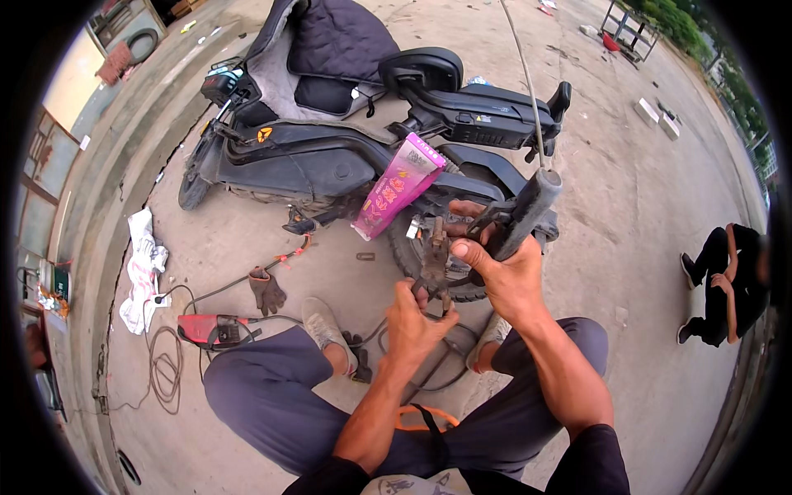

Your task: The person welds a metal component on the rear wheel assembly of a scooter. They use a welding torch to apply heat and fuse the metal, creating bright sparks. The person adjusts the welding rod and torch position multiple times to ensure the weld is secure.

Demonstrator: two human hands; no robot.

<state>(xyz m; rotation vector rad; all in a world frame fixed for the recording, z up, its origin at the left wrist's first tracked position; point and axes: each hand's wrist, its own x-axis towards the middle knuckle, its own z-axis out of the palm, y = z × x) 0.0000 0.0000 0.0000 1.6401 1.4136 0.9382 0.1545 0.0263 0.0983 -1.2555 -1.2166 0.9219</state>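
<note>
My left hand (410, 326) pinches the near end of a rusty, worn metal piece (435, 256), shaped like a clamp. My right hand (511, 276) is wrapped around a dark grey tubular handle (532, 202) that looks like a welding electrode holder. From the handle's far end a long thin rod (524, 74) extends away from me. My right thumb comes close to the rusty piece; whether it touches cannot be told. Behind both hands, a black electric scooter (305, 161) lies on its side, with a pink box (400, 186) resting on it.
A red machine (216, 331) with cables sits left of my knees. Near it are a brown glove (266, 290), a coiled cable (165, 371) and a white bag (142, 268). A quilted cover (338, 41) drapes the scooter. A person in black (726, 285) sits at the right.
</note>
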